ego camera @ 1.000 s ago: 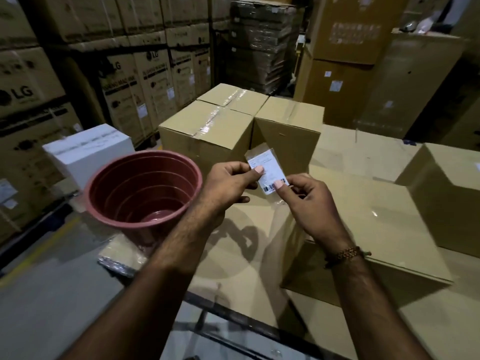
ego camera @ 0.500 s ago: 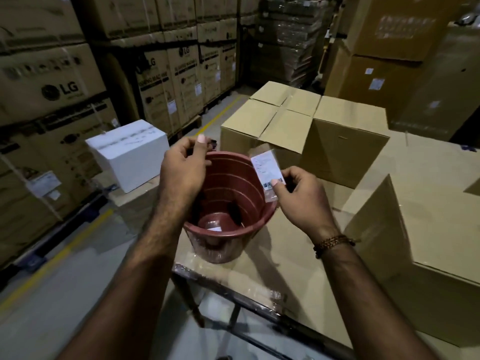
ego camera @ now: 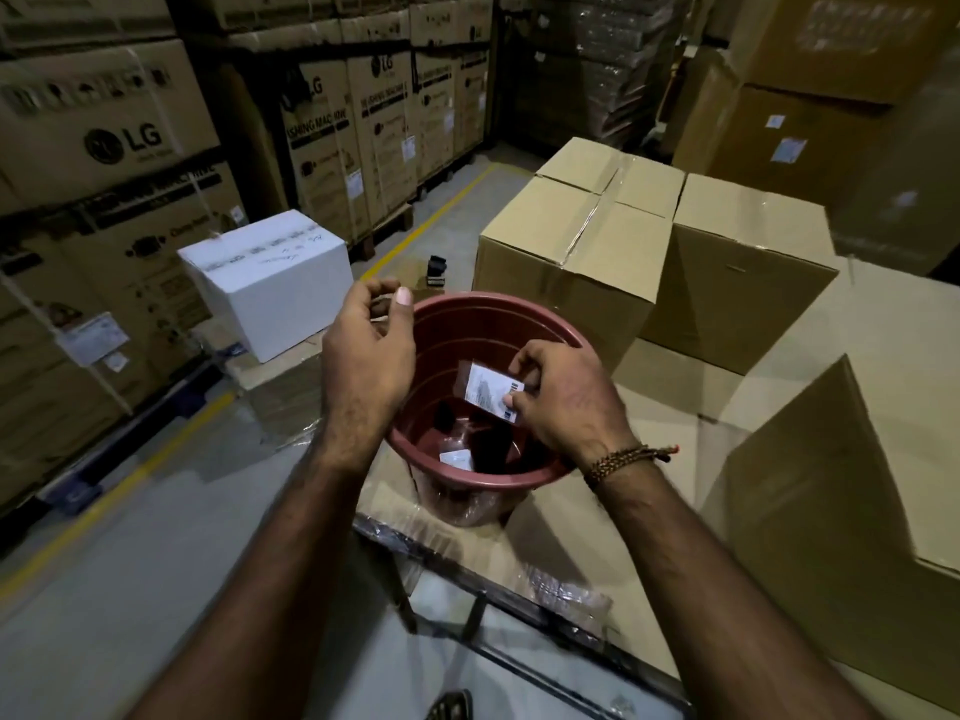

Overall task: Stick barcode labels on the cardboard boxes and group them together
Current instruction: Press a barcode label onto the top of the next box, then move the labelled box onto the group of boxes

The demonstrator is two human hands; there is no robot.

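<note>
In the middle of the frame, a red bucket stands on the cardboard-covered table. The right hand pinches a barcode label between thumb and fingers, held over the bucket's mouth. The left hand hovers at the bucket's left rim, fingers loosely curled, holding nothing. Scraps of paper lie at the bucket's bottom. Brown cardboard boxes stand grouped behind the bucket, another box at the right. A white box sits at the left.

A bucket stands on the table, cardboard boxes behind it and right.
</note>
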